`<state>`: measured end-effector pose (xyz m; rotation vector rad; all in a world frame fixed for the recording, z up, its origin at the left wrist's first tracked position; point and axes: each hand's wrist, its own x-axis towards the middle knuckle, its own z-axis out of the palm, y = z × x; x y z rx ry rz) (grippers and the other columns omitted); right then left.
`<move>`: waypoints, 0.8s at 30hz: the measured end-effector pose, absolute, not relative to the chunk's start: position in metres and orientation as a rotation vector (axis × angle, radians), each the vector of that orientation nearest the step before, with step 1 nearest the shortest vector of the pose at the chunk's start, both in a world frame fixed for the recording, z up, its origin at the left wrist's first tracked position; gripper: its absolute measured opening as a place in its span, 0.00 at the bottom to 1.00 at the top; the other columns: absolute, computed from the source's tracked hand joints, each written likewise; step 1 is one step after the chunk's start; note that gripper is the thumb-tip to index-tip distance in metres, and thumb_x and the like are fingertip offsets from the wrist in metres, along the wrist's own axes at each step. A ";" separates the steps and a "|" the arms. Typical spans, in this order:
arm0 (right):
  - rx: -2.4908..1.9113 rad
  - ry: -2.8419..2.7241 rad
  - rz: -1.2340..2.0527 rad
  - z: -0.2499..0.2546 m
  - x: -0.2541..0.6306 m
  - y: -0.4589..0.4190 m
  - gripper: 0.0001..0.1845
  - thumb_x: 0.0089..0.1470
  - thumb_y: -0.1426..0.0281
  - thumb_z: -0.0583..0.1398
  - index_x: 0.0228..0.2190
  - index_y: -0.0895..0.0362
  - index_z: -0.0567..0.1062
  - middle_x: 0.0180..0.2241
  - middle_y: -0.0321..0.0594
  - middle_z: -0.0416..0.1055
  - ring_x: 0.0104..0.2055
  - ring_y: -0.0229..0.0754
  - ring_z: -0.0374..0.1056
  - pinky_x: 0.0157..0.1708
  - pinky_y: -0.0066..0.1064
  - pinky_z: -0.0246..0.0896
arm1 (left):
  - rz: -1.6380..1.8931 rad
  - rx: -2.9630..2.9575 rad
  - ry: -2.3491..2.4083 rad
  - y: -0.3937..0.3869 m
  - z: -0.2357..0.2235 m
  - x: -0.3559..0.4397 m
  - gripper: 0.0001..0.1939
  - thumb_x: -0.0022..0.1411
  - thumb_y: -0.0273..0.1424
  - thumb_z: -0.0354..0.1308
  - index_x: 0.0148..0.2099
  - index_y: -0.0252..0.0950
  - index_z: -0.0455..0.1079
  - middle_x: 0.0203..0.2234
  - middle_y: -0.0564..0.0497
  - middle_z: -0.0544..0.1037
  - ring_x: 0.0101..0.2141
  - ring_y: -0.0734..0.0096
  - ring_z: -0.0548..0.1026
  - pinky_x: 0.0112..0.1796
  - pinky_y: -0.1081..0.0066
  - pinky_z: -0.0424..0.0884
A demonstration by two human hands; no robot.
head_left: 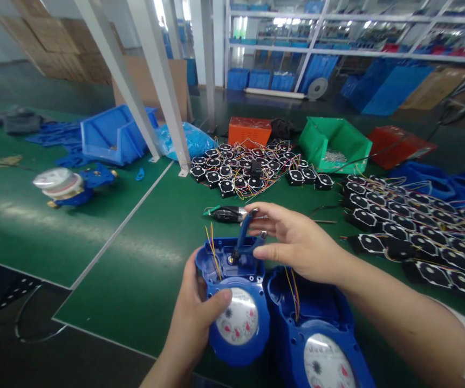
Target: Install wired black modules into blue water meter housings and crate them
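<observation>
My left hand (194, 318) grips a blue water meter housing (232, 302) with a white dial, thumb resting on the dial face. Yellow wires rise from its open upper compartment. My right hand (297, 242) holds blue-handled pliers (246, 237), their tip down inside that compartment. A second blue meter housing (317, 334) with a white dial lies just to the right, under my right forearm.
Piles of black octagonal modules with coloured wires (248, 167) lie ahead and along the right side (410, 231). A black tool (228, 214) lies just past the meter. Green bin (335, 143), orange box (249, 131), blue bin (113, 134), another meter (65, 186) at left.
</observation>
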<state>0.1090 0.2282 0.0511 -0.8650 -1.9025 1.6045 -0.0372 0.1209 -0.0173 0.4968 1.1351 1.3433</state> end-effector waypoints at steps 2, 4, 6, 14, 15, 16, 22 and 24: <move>-0.875 -1.952 1.564 0.050 0.107 0.229 0.28 0.41 0.76 0.60 0.46 0.60 0.59 0.43 0.40 0.61 0.44 0.32 0.62 0.48 0.25 0.61 | 1.345 0.485 1.133 0.121 -0.016 -0.037 0.39 0.42 0.31 0.63 0.55 0.37 0.49 0.41 0.44 0.72 0.39 0.56 0.71 0.38 0.62 0.67; -0.890 -1.992 1.528 0.048 0.107 0.229 0.28 0.41 0.75 0.60 0.46 0.60 0.60 0.44 0.40 0.60 0.45 0.32 0.62 0.48 0.25 0.61 | 1.344 0.472 1.130 0.121 -0.013 -0.036 0.39 0.42 0.31 0.63 0.55 0.37 0.49 0.40 0.45 0.72 0.39 0.56 0.72 0.37 0.63 0.68; -0.894 -2.018 1.507 0.046 0.106 0.229 0.29 0.42 0.74 0.60 0.47 0.59 0.59 0.45 0.40 0.59 0.45 0.33 0.61 0.48 0.26 0.61 | 1.338 0.463 1.129 0.121 -0.011 -0.036 0.38 0.42 0.30 0.63 0.55 0.37 0.50 0.38 0.46 0.73 0.37 0.59 0.72 0.36 0.65 0.68; -0.927 -2.028 1.472 0.043 0.105 0.228 0.28 0.43 0.70 0.61 0.47 0.58 0.59 0.46 0.40 0.58 0.46 0.33 0.61 0.48 0.25 0.61 | 1.383 0.380 1.133 0.127 -0.008 -0.036 0.35 0.37 0.24 0.63 0.49 0.38 0.54 0.35 0.49 0.74 0.32 0.63 0.73 0.32 0.69 0.68; -0.937 -2.021 1.460 0.043 0.105 0.228 0.28 0.42 0.70 0.61 0.46 0.58 0.59 0.46 0.40 0.59 0.45 0.33 0.61 0.48 0.25 0.62 | 1.385 0.375 1.132 0.127 -0.009 -0.036 0.36 0.36 0.24 0.63 0.49 0.38 0.54 0.35 0.49 0.74 0.32 0.63 0.73 0.32 0.69 0.68; -0.948 -2.012 1.447 0.043 0.105 0.227 0.28 0.42 0.70 0.61 0.46 0.59 0.60 0.45 0.40 0.60 0.45 0.33 0.62 0.48 0.25 0.62 | 1.391 0.370 1.127 0.127 -0.009 -0.036 0.36 0.36 0.24 0.63 0.49 0.37 0.54 0.34 0.49 0.74 0.32 0.63 0.73 0.32 0.68 0.68; -1.017 -1.953 1.394 0.038 0.105 0.225 0.28 0.40 0.68 0.62 0.44 0.60 0.61 0.42 0.41 0.62 0.42 0.34 0.63 0.46 0.27 0.63 | 1.409 0.370 1.116 0.127 -0.008 -0.034 0.35 0.37 0.24 0.62 0.49 0.37 0.54 0.33 0.49 0.74 0.29 0.66 0.73 0.31 0.68 0.68; -1.027 -1.940 1.392 0.036 0.104 0.225 0.28 0.40 0.68 0.62 0.44 0.61 0.61 0.42 0.41 0.61 0.42 0.34 0.64 0.46 0.28 0.64 | 1.407 0.373 1.106 0.127 -0.007 -0.034 0.34 0.38 0.24 0.62 0.49 0.38 0.54 0.33 0.50 0.74 0.29 0.67 0.73 0.31 0.69 0.68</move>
